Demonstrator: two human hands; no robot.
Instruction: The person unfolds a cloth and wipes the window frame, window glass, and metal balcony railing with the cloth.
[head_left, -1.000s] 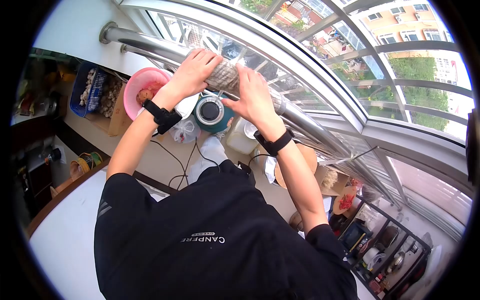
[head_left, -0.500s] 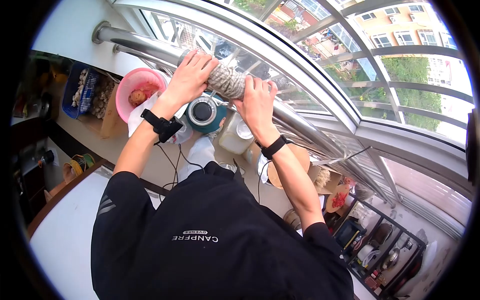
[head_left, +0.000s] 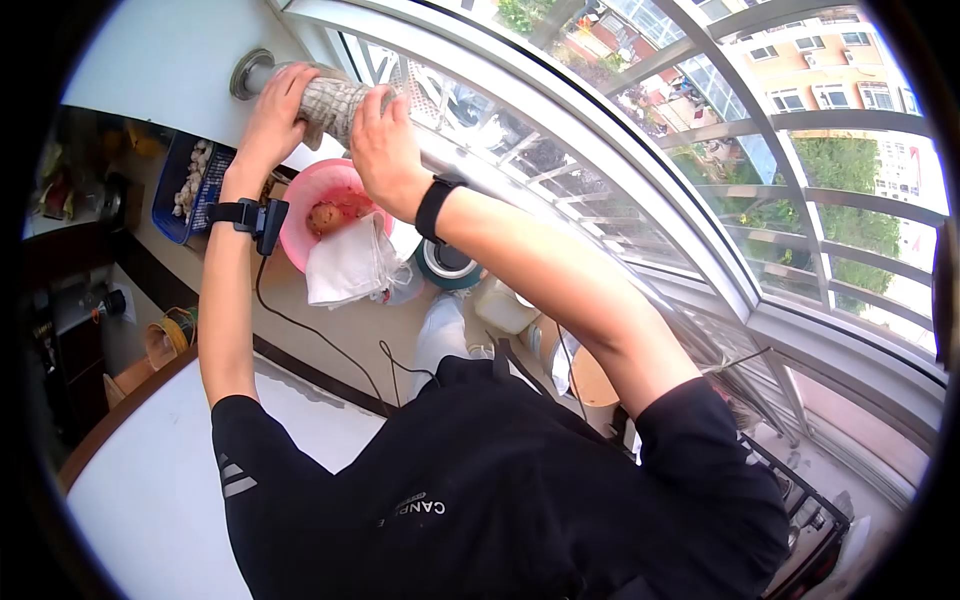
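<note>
Metal rail carries the grey cloth, wrapped near the rail's upper-left end. This cloth lies under the grip: left hand curls around its upper-left part, and right hand clasps its lower-right edge.

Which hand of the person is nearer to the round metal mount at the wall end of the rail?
Left: the left hand holds the grey cloth just beside the metal mount; the right hand holds it farther away.
</note>
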